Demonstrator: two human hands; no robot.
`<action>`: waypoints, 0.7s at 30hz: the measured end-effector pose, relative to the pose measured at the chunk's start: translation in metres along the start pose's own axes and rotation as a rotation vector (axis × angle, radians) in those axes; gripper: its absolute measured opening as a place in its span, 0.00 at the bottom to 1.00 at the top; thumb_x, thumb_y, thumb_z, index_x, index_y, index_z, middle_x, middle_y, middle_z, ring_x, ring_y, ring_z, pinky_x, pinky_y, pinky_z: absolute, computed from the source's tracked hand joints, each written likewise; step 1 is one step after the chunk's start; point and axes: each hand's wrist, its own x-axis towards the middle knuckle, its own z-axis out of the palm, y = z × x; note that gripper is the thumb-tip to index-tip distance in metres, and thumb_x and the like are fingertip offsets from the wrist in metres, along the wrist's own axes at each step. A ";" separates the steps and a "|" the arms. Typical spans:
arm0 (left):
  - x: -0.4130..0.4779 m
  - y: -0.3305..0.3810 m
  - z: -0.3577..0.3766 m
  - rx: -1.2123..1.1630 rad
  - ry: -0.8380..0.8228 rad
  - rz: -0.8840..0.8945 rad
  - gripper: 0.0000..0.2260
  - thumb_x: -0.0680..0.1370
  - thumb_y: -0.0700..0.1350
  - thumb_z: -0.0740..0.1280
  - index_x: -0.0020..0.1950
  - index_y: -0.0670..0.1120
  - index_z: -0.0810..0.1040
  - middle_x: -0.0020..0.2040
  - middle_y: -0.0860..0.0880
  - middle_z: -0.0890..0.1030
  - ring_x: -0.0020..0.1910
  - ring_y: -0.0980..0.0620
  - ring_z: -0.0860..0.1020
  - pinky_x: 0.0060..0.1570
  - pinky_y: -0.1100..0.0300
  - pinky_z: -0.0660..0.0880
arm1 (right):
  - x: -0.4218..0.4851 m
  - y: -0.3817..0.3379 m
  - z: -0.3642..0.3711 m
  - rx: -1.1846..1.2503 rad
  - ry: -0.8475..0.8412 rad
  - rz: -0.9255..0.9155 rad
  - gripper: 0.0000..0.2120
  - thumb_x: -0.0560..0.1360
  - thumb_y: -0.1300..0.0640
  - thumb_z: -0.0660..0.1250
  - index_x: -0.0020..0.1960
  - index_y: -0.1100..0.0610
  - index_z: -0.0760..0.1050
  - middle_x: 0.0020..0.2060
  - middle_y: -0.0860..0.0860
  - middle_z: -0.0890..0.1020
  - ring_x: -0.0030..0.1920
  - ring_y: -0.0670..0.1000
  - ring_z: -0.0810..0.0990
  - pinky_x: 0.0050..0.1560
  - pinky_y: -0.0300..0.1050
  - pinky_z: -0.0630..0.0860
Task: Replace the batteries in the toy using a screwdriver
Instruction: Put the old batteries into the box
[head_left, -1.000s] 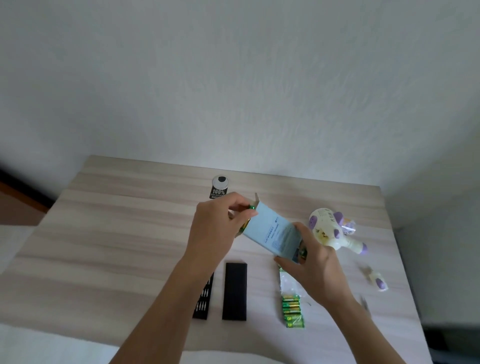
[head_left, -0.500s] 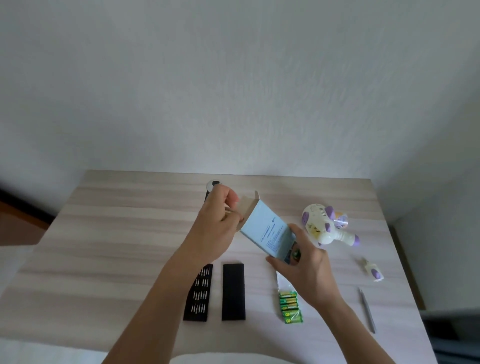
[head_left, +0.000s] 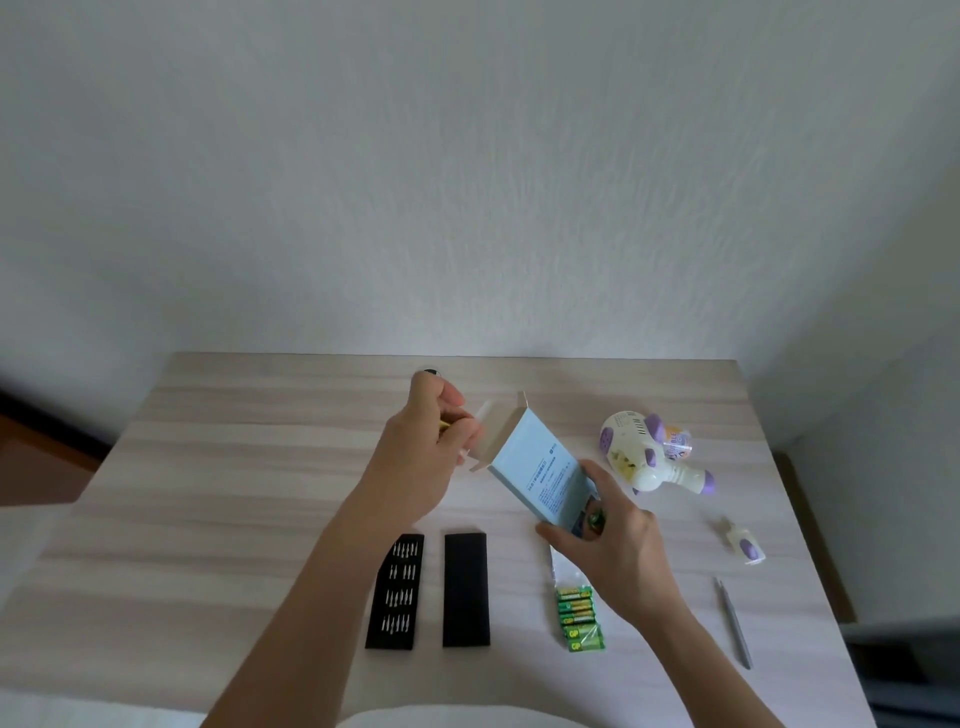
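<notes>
My right hand (head_left: 618, 556) grips the lower end of a light-blue cardboard box (head_left: 540, 480), held tilted above the table with its top flap open toward the left. A small green round thing (head_left: 595, 519) shows by my right fingers at the box's lower end. My left hand (head_left: 426, 457) is closed just left of the open flap, with a small gold-coloured battery (head_left: 444, 426) between its fingers. The white and purple toy (head_left: 641, 454) lies on its side at the right. Its small cover (head_left: 746, 545) lies apart, and a grey screwdriver (head_left: 733, 626) lies near the right edge.
A pack of green batteries (head_left: 577, 618) lies below my right hand. A black bit tray (head_left: 396, 592) and a black case lid (head_left: 466, 590) lie side by side on the wooden table (head_left: 234, 493). A black object (head_left: 430, 372) peeks out behind my left hand.
My left hand has drawn back to the left from the box's mouth with the battery. The flap now stands open. The box has barely moved.
</notes>
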 end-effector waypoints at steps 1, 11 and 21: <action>0.000 0.002 0.001 0.025 -0.014 0.010 0.12 0.81 0.35 0.61 0.46 0.51 0.64 0.44 0.49 0.78 0.41 0.52 0.80 0.48 0.50 0.80 | 0.000 0.001 0.000 0.004 0.000 -0.005 0.33 0.69 0.50 0.79 0.69 0.47 0.69 0.52 0.42 0.77 0.46 0.42 0.79 0.38 0.25 0.74; -0.001 0.002 0.003 0.000 -0.023 -0.005 0.08 0.82 0.33 0.58 0.54 0.45 0.63 0.46 0.49 0.79 0.45 0.46 0.83 0.47 0.59 0.80 | -0.001 0.004 -0.004 -0.003 -0.022 0.007 0.33 0.70 0.49 0.78 0.70 0.46 0.67 0.53 0.41 0.76 0.47 0.42 0.79 0.38 0.28 0.76; 0.002 0.008 0.011 0.296 0.066 0.129 0.11 0.78 0.49 0.71 0.55 0.44 0.83 0.46 0.49 0.77 0.42 0.53 0.78 0.38 0.73 0.70 | -0.004 -0.003 -0.004 -0.081 0.042 -0.021 0.32 0.69 0.48 0.78 0.68 0.46 0.68 0.48 0.40 0.77 0.42 0.47 0.80 0.35 0.27 0.74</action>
